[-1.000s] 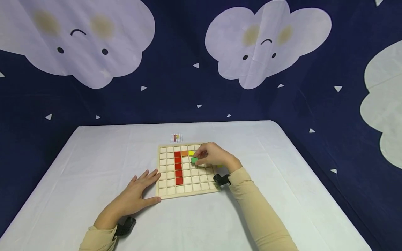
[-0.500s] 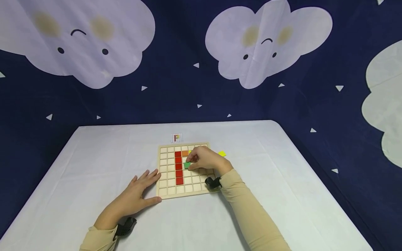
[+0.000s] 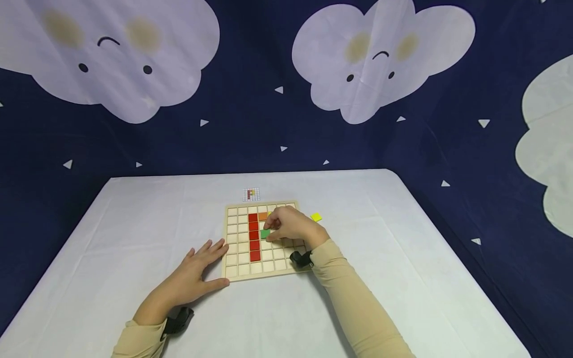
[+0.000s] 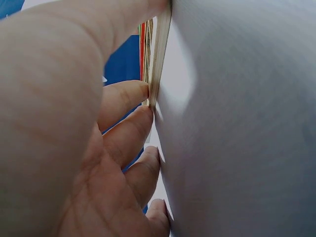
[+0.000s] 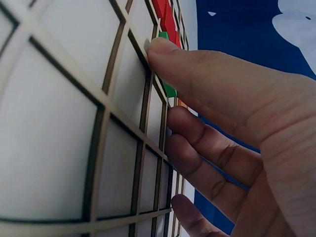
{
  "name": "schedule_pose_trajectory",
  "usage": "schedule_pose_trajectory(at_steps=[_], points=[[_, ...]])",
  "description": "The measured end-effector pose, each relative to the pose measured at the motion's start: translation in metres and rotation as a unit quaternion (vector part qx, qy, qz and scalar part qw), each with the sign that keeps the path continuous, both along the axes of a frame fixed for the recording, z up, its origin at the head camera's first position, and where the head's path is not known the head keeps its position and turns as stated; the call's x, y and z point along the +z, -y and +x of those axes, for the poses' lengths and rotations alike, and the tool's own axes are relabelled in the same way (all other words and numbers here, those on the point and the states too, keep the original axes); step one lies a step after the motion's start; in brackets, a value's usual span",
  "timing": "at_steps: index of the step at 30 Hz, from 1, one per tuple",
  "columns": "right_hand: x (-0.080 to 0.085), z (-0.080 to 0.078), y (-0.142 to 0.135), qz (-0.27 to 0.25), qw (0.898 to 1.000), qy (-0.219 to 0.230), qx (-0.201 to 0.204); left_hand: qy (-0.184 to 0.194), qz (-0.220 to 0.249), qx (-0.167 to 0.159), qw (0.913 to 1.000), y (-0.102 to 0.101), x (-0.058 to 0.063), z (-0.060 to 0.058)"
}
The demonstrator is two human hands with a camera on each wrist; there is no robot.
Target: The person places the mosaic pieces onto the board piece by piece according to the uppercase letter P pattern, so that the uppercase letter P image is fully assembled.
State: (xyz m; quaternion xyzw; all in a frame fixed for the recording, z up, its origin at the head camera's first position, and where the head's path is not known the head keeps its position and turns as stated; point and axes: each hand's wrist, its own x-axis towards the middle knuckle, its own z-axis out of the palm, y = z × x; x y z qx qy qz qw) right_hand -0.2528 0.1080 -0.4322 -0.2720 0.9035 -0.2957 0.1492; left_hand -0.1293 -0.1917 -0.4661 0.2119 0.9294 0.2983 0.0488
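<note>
A wooden grid board (image 3: 268, 275) lies on the white table. In the head view, a column of several red tiles (image 3: 254, 235) fills part of it, with an orange tile (image 3: 262, 216) beside the top one. My right hand (image 3: 293, 223) pinches a green tile (image 3: 265, 233) at the cell right of the middle red tile. In the right wrist view the thumb (image 5: 165, 48) covers part of that green tile (image 5: 171, 91). My left hand (image 3: 190, 273) touches the board's left edge with fingers spread; the left wrist view shows the fingertips (image 4: 143, 91) against the board's side.
A loose yellow tile (image 3: 316, 217) lies on the table right of the board. Behind the board is a small printed pattern card (image 3: 251, 194). Another yellow tile (image 3: 270, 214) on the board is mostly hidden by my right hand. A dark blue cloth (image 3: 250, 144) with clouds hangs behind the table.
My right hand has carried the green tile left and toward me, to the cell beside the red column. The loose yellow tile has come into fuller view. My left hand stays at the board's edge.
</note>
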Motion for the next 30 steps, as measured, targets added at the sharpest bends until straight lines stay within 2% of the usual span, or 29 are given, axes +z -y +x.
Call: schedule_pose_trajectory(at_steps=[9, 22, 30], points=[[0.0013, 0.0032, 0.001, 0.003, 1.0, 0.0, 0.001, 0.0, 0.002, -0.001, 1.0, 0.0, -0.0006, 0.0], [0.0039, 0.0029, 0.0016, 0.015, 1.0, -0.01, 0.005, -0.006, -0.001, -0.007, 1.0, -0.0015, 0.0074, 0.0017], [0.0046, 0.0045, 0.002, 0.013, 1.0, 0.001, 0.0, -0.009, -0.003, -0.008, 0.9999, -0.001, 0.0048, 0.0014]])
